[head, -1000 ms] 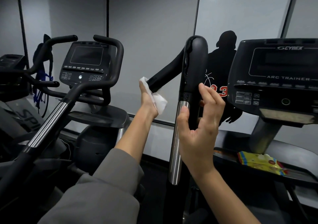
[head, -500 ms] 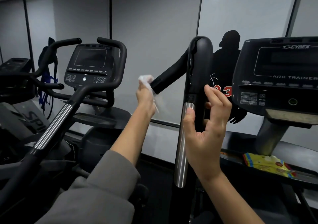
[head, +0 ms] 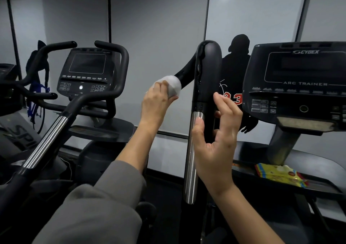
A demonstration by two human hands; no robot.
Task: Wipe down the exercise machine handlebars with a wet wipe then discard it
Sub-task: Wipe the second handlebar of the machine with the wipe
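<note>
Fingers of left hand [head: 157, 101] clamp wet wipe [head: 173, 86] round handlebar [head: 189, 75] end; right hand [head: 217, 142] fingers apart, loosely curled round upright grip, barely touching. Wiping mid-way; discard pending.

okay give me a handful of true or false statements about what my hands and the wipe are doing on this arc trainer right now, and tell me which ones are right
1. The left hand holds the white wipe wrapped round the end of the black angled handlebar. True.
2. The right hand holds a second wipe. False: it holds no wipe; its thumb rests on the silver section of the upright bar and its fingers curl loosely beside it.
3. The yellow wipes packet lies on the machine's deck, lower right. True.
4. The console screen is lit and showing numbers. False: the screen is dark.
5. The wipe is pressed against the console buttons. False: it is on the handlebar, left of the console.
</note>
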